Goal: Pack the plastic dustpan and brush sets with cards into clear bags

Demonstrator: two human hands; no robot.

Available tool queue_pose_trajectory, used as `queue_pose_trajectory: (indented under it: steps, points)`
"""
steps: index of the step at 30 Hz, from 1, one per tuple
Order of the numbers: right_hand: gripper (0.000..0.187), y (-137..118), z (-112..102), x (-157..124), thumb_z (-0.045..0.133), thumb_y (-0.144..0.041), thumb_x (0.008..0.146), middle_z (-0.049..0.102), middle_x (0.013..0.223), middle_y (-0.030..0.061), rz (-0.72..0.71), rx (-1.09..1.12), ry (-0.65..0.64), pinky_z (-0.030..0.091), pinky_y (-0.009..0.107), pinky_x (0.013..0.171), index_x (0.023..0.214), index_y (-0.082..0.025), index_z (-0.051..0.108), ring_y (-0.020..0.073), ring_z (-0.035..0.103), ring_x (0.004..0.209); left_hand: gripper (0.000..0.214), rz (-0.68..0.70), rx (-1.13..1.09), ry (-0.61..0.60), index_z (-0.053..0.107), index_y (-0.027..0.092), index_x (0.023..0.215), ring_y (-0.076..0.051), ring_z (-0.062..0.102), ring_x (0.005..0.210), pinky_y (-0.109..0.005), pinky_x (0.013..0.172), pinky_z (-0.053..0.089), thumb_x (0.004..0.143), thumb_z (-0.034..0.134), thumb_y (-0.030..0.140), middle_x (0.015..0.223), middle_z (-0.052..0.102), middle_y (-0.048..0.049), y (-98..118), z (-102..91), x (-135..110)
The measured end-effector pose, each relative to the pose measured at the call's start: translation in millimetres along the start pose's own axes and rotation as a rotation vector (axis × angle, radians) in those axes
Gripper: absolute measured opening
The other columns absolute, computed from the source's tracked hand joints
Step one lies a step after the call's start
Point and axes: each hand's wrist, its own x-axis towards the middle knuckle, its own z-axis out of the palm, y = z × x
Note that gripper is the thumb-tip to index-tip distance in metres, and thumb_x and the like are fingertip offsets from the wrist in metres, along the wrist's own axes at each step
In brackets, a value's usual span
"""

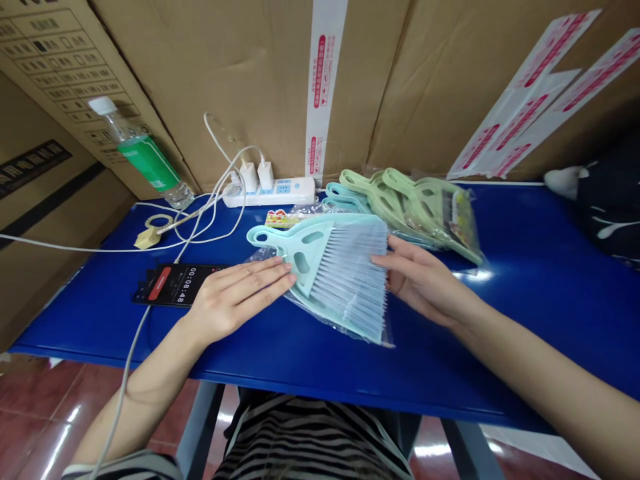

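A pale blue hand brush with its dustpan (334, 270) lies in a clear plastic bag on the blue table (525, 320). My left hand (239, 297) rests flat with fingers stretched out, its fingertips touching the bag by the brush's handle. My right hand (419, 280) is open too, its fingers against the right edge of the bristles. Neither hand grips anything.
Behind the brush lies a stack of green and blue bagged brush sets (420, 207). A phone (175, 285) showing a timer lies by my left hand, cabled to a white power strip (273, 192). A water bottle (145, 157) leans on cardboard boxes (240, 73) at the back.
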Motion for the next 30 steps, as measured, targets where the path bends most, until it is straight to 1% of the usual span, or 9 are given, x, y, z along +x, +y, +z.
queue_pose_trajectory:
  steps: [5, 11, 13, 16, 18, 21, 25, 27, 30]
  points:
    - [0.049, -3.6, 4.1, -3.5, 0.068, -0.04, 0.077, 0.072, 0.101, 0.0044, -0.009, -0.006, 0.023, 0.055, 0.036, 0.073, 0.122, -0.026, 0.056, 0.0196, 0.067, 0.08, 0.038, -0.026, 0.118, 0.081, 0.059, 0.023, 0.13, -0.021, 0.064, 0.117, -0.033, 0.093, 0.061, 0.097, 0.046, 0.008, 0.122, 0.071, -0.0064, -2.3, -0.9, -4.2]
    - [0.049, -7.2, 5.1, -6.5, 0.065, -0.046, 0.078, 0.07, 0.103, 0.0045, -0.048, -0.073, 0.021, 0.053, 0.037, 0.075, 0.122, -0.028, 0.055, 0.0222, 0.066, 0.088, 0.035, -0.056, 0.204, 0.109, 0.061, 0.018, 0.124, -0.021, 0.065, 0.117, -0.031, 0.091, 0.061, 0.095, 0.047, 0.004, 0.119, 0.072, -0.0101, -1.9, 2.1, -5.7]
    - [0.049, -7.8, 4.3, -5.9, 0.065, -0.046, 0.077, 0.07, 0.104, 0.0049, -0.039, -0.079, 0.013, 0.053, 0.037, 0.074, 0.122, -0.028, 0.055, 0.023, 0.066, 0.09, 0.036, -0.075, 0.205, 0.077, 0.062, 0.021, 0.123, -0.022, 0.064, 0.118, -0.035, 0.094, 0.06, 0.093, 0.05, 0.005, 0.12, 0.072, -0.0083, -2.0, 3.0, -3.7]
    - [0.052, -7.8, 3.8, -4.4, 0.068, -0.044, 0.074, 0.071, 0.104, 0.0052, -0.007, -0.055, -0.008, 0.053, 0.036, 0.073, 0.121, -0.027, 0.056, 0.0231, 0.067, 0.09, 0.038, -0.062, 0.148, -0.031, 0.061, 0.023, 0.125, -0.024, 0.059, 0.125, -0.041, 0.1, 0.057, 0.094, 0.048, 0.006, 0.127, 0.068, -0.0077, -2.0, 4.1, -0.5]
    - [0.052, -6.8, 4.6, -3.8, 0.069, -0.043, 0.073, 0.072, 0.103, 0.0051, 0.004, -0.04, -0.02, 0.053, 0.035, 0.072, 0.121, -0.026, 0.056, 0.0228, 0.068, 0.09, 0.039, -0.04, 0.091, -0.107, 0.059, 0.021, 0.129, -0.022, 0.057, 0.127, -0.038, 0.101, 0.056, 0.096, 0.043, 0.006, 0.133, 0.064, -0.01, -1.5, 5.0, 0.2]
    - [0.05, -4.2, 6.4, -3.7, 0.067, -0.043, 0.074, 0.072, 0.103, 0.0051, -0.008, -0.049, -0.027, 0.053, 0.036, 0.073, 0.12, -0.026, 0.057, 0.023, 0.068, 0.09, 0.044, -0.057, 0.068, -0.154, 0.055, 0.021, 0.135, -0.021, 0.058, 0.125, -0.035, 0.101, 0.056, 0.097, 0.038, 0.005, 0.137, 0.061, -0.0097, -1.1, 6.2, -1.2]
    - [0.049, -3.1, 4.2, -4.0, 0.063, -0.043, 0.077, 0.071, 0.108, 0.0057, -0.029, -0.08, -0.006, 0.053, 0.039, 0.077, 0.123, -0.026, 0.057, 0.0247, 0.067, 0.095, 0.048, -0.148, 0.103, -0.131, 0.053, 0.024, 0.138, -0.02, 0.062, 0.122, -0.035, 0.102, 0.056, 0.097, 0.038, 0.005, 0.136, 0.061, -0.0063, -4.4, 4.6, -5.2]
    - [0.048, -4.8, 0.1, -3.5, 0.062, -0.041, 0.077, 0.071, 0.111, 0.0057, -0.043, -0.079, 0.033, 0.054, 0.041, 0.081, 0.123, -0.027, 0.057, 0.0262, 0.067, 0.1, 0.049, -0.235, 0.153, -0.097, 0.056, 0.026, 0.136, -0.021, 0.064, 0.119, -0.036, 0.101, 0.057, 0.095, 0.038, 0.004, 0.134, 0.063, -0.0048, -8.0, 2.3, -7.2]
    - [0.048, -7.8, -5.5, -2.2, 0.062, -0.037, 0.076, 0.07, 0.115, 0.0052, -0.06, -0.06, 0.092, 0.053, 0.044, 0.087, 0.123, -0.028, 0.058, 0.0272, 0.065, 0.106, 0.054, -0.401, 0.313, 0.001, 0.061, 0.03, 0.129, -0.021, 0.067, 0.114, -0.038, 0.096, 0.06, 0.09, 0.04, -0.001, 0.129, 0.067, -0.0014, -14.2, -2.6, -10.5]
